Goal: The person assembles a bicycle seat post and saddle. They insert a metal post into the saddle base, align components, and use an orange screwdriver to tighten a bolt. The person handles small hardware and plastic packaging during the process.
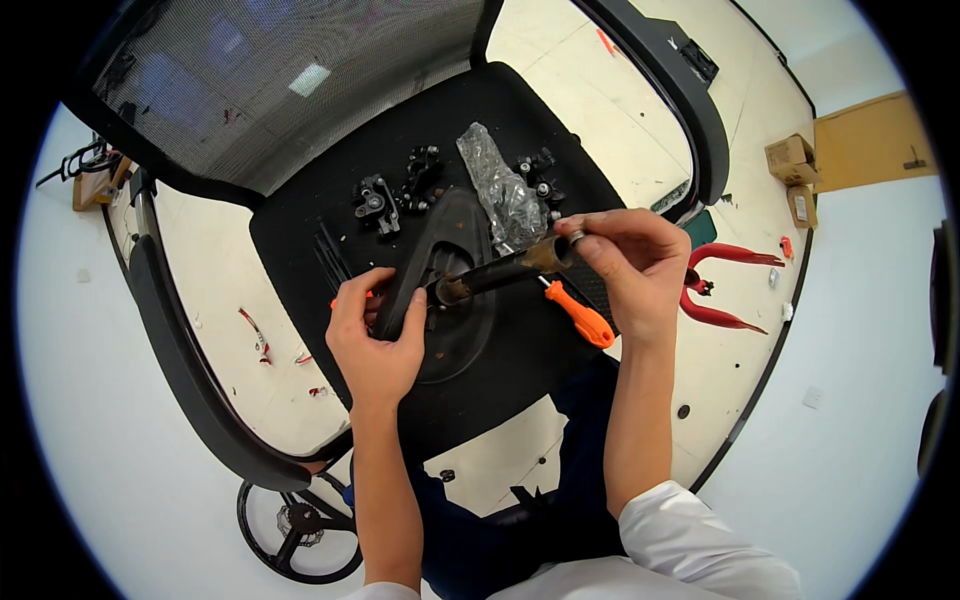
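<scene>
Gripping a black bicycle saddle [425,290] with the left hand [375,335]. Pinching the rusty metal seat post's [500,268] end with the right hand [630,270], above a black chair seat [300,230]

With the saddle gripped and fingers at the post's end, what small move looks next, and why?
Probably a small twist of the ring at the post's tip. The left hand grips the black saddle and steadies it on the office chair seat, while the right hand pinches that ring on the end of the rusty seat post. The orange screwdriver lies unused.
</scene>
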`<control>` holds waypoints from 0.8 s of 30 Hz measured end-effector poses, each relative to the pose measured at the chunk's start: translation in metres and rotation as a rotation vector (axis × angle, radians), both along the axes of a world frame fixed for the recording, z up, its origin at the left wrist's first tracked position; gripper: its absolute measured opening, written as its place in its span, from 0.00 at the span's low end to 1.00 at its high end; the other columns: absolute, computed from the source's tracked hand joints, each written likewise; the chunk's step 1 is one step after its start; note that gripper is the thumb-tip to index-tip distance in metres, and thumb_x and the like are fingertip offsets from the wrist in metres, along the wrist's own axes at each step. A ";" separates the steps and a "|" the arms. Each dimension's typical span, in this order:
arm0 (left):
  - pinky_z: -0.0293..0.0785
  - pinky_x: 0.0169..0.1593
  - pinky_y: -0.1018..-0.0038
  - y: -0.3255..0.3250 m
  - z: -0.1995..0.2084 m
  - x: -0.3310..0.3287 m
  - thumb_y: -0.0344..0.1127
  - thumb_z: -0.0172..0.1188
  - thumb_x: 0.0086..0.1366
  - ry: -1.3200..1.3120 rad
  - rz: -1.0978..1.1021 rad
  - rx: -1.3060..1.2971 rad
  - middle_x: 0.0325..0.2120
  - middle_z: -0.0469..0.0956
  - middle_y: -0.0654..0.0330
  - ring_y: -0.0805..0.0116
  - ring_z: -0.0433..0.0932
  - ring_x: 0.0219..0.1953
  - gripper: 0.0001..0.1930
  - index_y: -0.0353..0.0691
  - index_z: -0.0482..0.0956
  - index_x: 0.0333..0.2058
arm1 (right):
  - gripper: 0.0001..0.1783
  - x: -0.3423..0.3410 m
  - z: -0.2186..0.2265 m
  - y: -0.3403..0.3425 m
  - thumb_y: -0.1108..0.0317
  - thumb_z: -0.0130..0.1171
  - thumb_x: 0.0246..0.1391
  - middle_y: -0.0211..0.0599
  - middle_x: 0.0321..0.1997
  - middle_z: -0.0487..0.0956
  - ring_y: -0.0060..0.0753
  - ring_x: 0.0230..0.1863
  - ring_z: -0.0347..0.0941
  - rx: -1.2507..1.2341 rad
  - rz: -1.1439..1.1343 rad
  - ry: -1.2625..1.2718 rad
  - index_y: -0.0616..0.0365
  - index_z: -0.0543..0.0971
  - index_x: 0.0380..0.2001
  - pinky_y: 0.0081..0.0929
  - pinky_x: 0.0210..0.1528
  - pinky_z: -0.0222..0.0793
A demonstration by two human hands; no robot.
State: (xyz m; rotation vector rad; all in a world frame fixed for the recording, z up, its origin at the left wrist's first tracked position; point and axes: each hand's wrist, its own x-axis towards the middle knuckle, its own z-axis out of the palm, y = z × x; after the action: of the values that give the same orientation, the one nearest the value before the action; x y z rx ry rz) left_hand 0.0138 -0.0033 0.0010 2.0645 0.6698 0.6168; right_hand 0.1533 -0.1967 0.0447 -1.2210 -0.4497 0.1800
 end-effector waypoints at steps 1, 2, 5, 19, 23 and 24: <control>0.72 0.32 0.76 0.000 0.001 0.000 0.29 0.70 0.52 0.000 0.000 -0.007 0.32 0.79 0.59 0.69 0.78 0.30 0.15 0.37 0.80 0.39 | 0.10 0.000 0.001 0.001 0.85 0.66 0.47 0.47 0.36 0.85 0.35 0.40 0.83 -0.022 -0.003 -0.040 0.69 0.84 0.35 0.29 0.48 0.80; 0.72 0.32 0.76 0.000 0.001 0.000 0.29 0.70 0.52 0.001 0.001 -0.014 0.31 0.79 0.58 0.69 0.78 0.30 0.15 0.37 0.80 0.39 | 0.09 -0.001 0.002 0.002 0.85 0.66 0.47 0.47 0.36 0.85 0.35 0.41 0.84 -0.044 -0.006 -0.080 0.69 0.84 0.35 0.30 0.48 0.80; 0.73 0.32 0.77 0.001 0.000 -0.001 0.29 0.70 0.52 -0.001 0.000 -0.011 0.31 0.79 0.58 0.69 0.78 0.30 0.15 0.37 0.79 0.39 | 0.10 -0.002 0.004 0.002 0.85 0.65 0.48 0.48 0.38 0.85 0.37 0.42 0.84 -0.075 -0.009 -0.081 0.69 0.85 0.36 0.29 0.48 0.80; 0.73 0.33 0.76 0.002 0.000 -0.001 0.30 0.70 0.52 -0.004 -0.003 -0.030 0.32 0.78 0.58 0.68 0.78 0.30 0.15 0.36 0.79 0.39 | 0.13 -0.001 -0.005 0.003 0.72 0.57 0.59 0.46 0.42 0.84 0.32 0.42 0.83 -0.191 0.121 0.165 0.67 0.81 0.45 0.22 0.40 0.78; 0.74 0.33 0.75 0.003 -0.001 -0.001 0.29 0.71 0.52 -0.009 -0.007 -0.008 0.32 0.79 0.58 0.68 0.78 0.30 0.15 0.36 0.79 0.39 | 0.09 -0.001 -0.016 0.000 0.74 0.60 0.57 0.42 0.35 0.84 0.23 0.33 0.79 -0.595 0.192 0.145 0.66 0.82 0.40 0.21 0.34 0.74; 0.74 0.33 0.75 0.003 -0.001 -0.002 0.29 0.71 0.52 -0.006 -0.008 -0.002 0.32 0.79 0.58 0.68 0.78 0.30 0.15 0.36 0.79 0.39 | 0.09 -0.003 -0.019 -0.001 0.73 0.61 0.56 0.43 0.35 0.84 0.24 0.31 0.78 -0.715 0.243 0.126 0.66 0.82 0.39 0.22 0.33 0.73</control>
State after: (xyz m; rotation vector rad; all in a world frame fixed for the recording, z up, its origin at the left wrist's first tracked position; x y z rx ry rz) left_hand 0.0123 -0.0004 0.0002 2.0619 0.6579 0.6172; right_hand 0.1499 -0.1975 0.0254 -1.8373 -0.4357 0.6640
